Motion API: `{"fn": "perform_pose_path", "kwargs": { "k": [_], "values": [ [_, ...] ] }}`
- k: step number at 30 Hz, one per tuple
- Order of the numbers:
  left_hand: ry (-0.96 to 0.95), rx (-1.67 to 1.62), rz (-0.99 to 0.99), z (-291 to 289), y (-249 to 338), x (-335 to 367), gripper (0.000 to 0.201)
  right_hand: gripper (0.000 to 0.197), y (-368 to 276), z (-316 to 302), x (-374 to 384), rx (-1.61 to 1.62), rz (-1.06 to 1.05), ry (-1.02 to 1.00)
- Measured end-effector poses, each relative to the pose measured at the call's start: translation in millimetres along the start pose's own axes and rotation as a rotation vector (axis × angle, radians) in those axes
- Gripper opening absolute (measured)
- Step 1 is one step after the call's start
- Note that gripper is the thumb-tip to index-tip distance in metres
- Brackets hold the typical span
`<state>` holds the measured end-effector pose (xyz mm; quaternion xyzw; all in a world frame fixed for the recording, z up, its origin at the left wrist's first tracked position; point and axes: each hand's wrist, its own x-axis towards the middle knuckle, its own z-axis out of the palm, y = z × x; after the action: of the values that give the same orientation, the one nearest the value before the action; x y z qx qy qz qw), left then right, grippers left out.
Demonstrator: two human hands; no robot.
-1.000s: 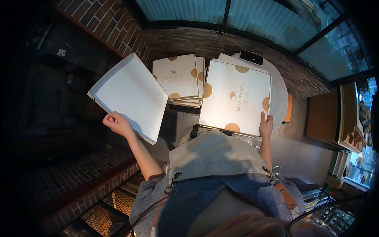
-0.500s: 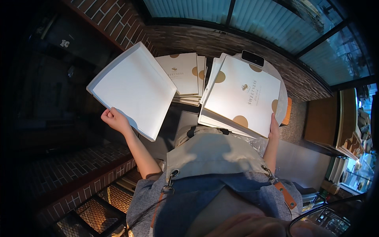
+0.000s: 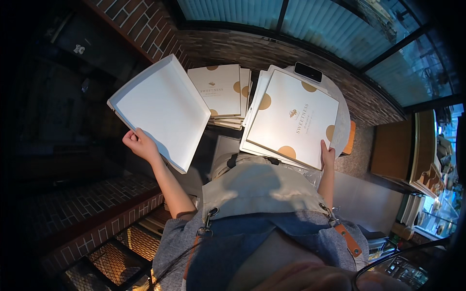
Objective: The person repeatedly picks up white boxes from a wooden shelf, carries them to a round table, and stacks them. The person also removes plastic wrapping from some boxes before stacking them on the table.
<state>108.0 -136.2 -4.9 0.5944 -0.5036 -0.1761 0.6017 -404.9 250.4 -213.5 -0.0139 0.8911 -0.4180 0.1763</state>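
My left hand [image 3: 141, 144] is closed on the near edge of a shallow white box lid [image 3: 165, 111], its plain inside and low rims turned up toward me. That lid is held tilted at the left. At the right, my right hand [image 3: 328, 154] grips the near right edge of a white printed box lid [image 3: 286, 119] with gold dots, thumb on top and fingers out of sight beneath. This lid lies over a stack of flat white pieces [image 3: 250, 119], whose left and near edges stick out from under it.
Behind the white lid, a stack of printed white boxes [image 3: 213, 89] stands at the back. A dark phone [image 3: 308, 72] lies on the round table [image 3: 345, 104]. Brick and stone walls rise behind, below windows. At the right is a brown cabinet [image 3: 395, 150].
The printed lid and my right hand have shifted slightly left. The plain white lid's right corner has come a little left and nearer. Both hands keep their hold.
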Motion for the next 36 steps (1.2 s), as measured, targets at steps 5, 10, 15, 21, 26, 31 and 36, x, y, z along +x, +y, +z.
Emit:
{"fn": "perform_pose_path", "kwargs": {
  "k": [5,10,15,21,26,31,36],
  "values": [
    [0.022,-0.005,0.007,-1.9,-0.5,1.6,0.022,0.059,-0.9,2.1,-5.1,-0.041,-0.045,0.026],
    [0.054,0.002,-0.001,-7.9,-2.5,5.5,0.022,0.048,3.4,-11.1,-2.1,0.286,0.022,-0.176],
    [0.151,0.030,-0.008,-33.0,-4.5,14.4,0.023,0.035,-82.7,-19.9,-46.5,0.631,-0.015,-0.235],
    [0.289,0.082,-0.018,-57.6,-6.8,10.3,0.022,0.039,-154.7,112.8,-23.6,0.551,-0.066,-0.397],
    [0.387,0.082,-0.021,-102.3,-28.0,-7.1,0.021,0.052,-228.4,268.4,-49.9,0.445,-0.177,-0.416],
    [0.420,0.163,-0.129,-131.0,-24.9,-29.9,0.020,0.059,-257.7,334.1,-63.9,-0.145,-0.645,-0.017],
    [0.288,-0.045,-0.225,-82.4,26.4,-46.8,0.031,0.037,-257.4,298.6,-153.1,0.217,-0.795,-0.766]
  ]
}}
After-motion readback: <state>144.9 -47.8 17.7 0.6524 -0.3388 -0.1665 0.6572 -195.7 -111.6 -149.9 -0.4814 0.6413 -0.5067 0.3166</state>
